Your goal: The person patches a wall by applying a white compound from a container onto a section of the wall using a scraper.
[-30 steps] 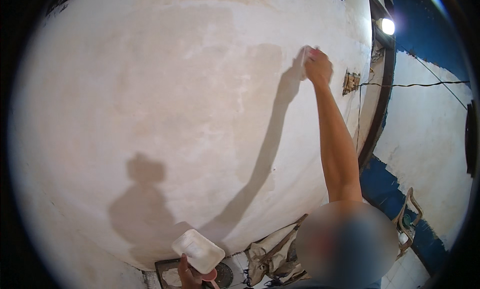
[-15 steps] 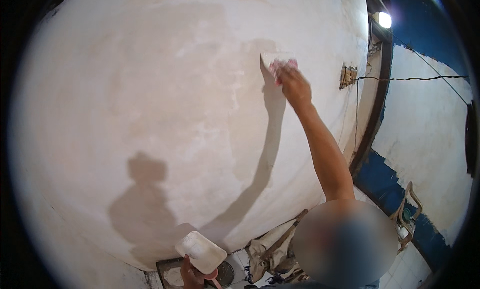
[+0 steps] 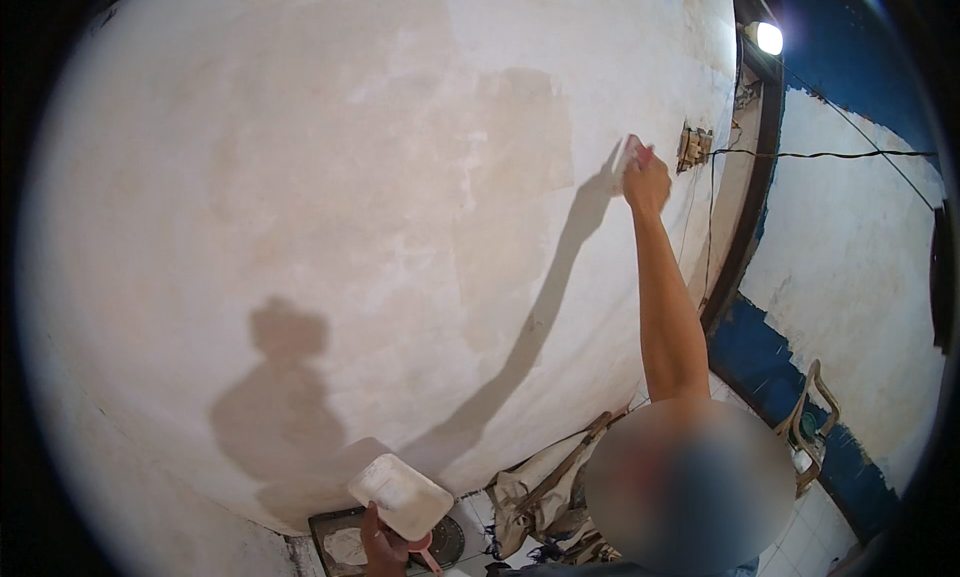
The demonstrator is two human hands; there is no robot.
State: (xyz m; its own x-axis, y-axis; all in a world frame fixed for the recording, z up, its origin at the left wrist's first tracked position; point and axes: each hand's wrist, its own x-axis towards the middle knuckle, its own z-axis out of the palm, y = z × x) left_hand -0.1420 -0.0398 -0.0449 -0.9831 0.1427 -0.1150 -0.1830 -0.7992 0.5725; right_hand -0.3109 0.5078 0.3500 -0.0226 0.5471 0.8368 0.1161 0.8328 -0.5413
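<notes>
My right arm is stretched up and forward. Its hand [image 3: 648, 185] grips a wide putty knife [image 3: 634, 152], pale with a pink-red part, its blade against the off-white wall [image 3: 380, 197]. Left of it, a darker, damp-looking rectangular patch [image 3: 515, 127] shows on the plaster. Low in front of the wall, my left hand [image 3: 383, 545] holds a shallow white rectangular tray [image 3: 402, 495] with smears on it, tilted. A pink handle [image 3: 428, 552] pokes out beside those fingers; whether they hold it too I cannot tell.
A broken wall box [image 3: 694, 149] with a black cable lies just right of my right hand. Near a dark door frame [image 3: 768, 167] shines a lamp [image 3: 768, 39]. Below are a stove-like unit [image 3: 345, 547], crumpled sacking [image 3: 540, 492] and a chair [image 3: 815, 427]. A blurred round area covers the lower right.
My right hand has moved right and slightly down with the putty knife, toward the wall box, baring the darker patch. The left hand and tray have barely moved.
</notes>
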